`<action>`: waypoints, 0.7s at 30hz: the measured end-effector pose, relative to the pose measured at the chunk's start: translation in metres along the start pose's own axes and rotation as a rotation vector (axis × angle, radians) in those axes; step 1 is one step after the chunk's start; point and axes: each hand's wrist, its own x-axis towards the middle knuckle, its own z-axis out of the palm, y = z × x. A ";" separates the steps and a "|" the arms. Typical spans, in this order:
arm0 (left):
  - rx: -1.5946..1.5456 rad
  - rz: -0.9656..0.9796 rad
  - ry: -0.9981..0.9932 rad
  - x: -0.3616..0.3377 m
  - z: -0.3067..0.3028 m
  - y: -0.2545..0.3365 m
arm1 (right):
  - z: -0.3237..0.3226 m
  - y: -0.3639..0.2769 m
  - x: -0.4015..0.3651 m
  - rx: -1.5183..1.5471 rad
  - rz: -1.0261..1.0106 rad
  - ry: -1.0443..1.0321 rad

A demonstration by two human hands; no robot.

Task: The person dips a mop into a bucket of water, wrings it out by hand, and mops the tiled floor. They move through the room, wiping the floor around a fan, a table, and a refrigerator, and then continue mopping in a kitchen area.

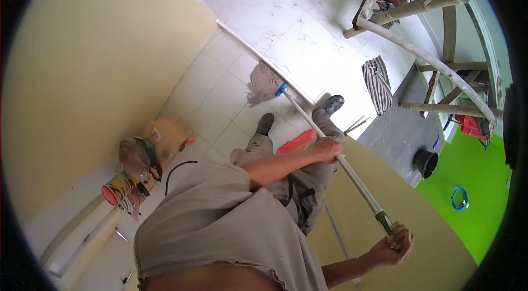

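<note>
A string mop (265, 83) with a greyish mop head lies spread on the white tiles, against a raised white strip (250, 47). A blue connector (281, 89) joins the head to a long pale handle (357, 181) that slants down across the view. My left hand (328, 150) is wrapped around the middle of this handle. At its upper end, by the dark grip, my right hand (397, 244) closes with curled fingers. Both my dark shoes (265, 124) stand near the mop head, one on each side of the handle's lower part.
A wooden trestle (423, 52) stands at the upper right, with a striped cloth (377, 85) on the floor near it. A black bucket (425, 163) and a blue hose (460, 198) are at right. Beside the left wall sit a brown bag (168, 136) and a tool-filled bucket (116, 191). A red item (297, 142) lies by my legs.
</note>
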 end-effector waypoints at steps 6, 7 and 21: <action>0.121 -0.077 -0.326 0.054 -0.030 -0.011 | -0.006 0.044 0.060 0.174 -0.129 0.189; 0.135 -0.086 -0.330 0.055 -0.031 -0.023 | -0.006 0.054 0.065 0.201 -0.125 0.140; 0.552 -0.303 0.274 -0.027 -0.162 -0.269 | 0.134 0.215 0.046 0.074 0.328 -0.253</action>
